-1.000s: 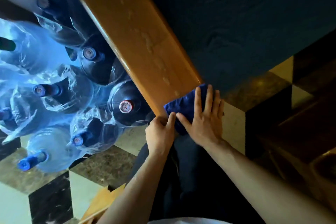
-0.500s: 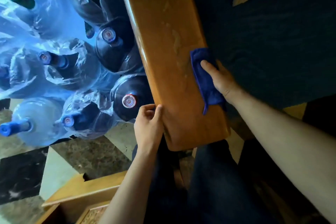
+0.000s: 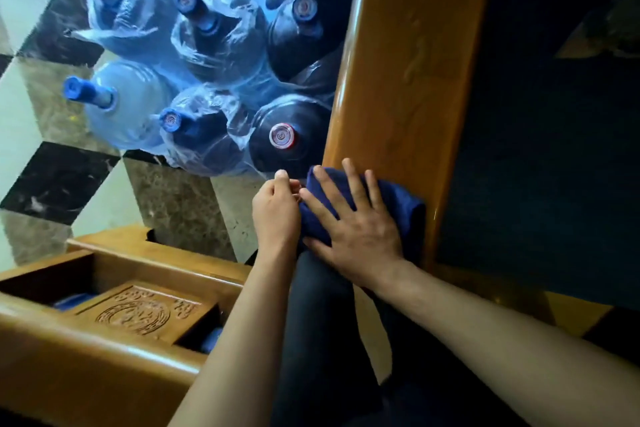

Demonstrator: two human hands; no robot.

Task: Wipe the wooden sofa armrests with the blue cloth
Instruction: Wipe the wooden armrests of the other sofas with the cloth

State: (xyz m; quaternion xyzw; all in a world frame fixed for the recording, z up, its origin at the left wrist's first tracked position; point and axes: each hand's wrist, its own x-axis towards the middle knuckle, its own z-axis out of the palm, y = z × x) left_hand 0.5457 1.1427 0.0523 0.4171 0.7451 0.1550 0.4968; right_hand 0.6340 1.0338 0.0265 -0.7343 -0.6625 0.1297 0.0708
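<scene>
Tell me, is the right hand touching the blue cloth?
Touching. The head view shows the right hand lying flat, fingers spread, directly on the blue cloth at the armrest's near end.

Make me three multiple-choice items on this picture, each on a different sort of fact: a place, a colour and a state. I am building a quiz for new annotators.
1. Where does the cloth lie?
A. on the near end of the wooden armrest
B. on the tiled floor
C. on top of a water bottle

2. What colour is the cloth?
A. white
B. dark blue
C. yellow

3. How does the right hand meet the cloth?
A. it hangs well clear of it
B. it balls it up inside a fist
C. it presses on it with fingers spread flat

Answers:
1 A: the cloth drapes over the armrest's near end, beside the water bottles.
2 B: it shows deep blue against the orange-brown wood.
3 C: the straight fingers lie on top of it, while the left hand curls at its edge.
</scene>
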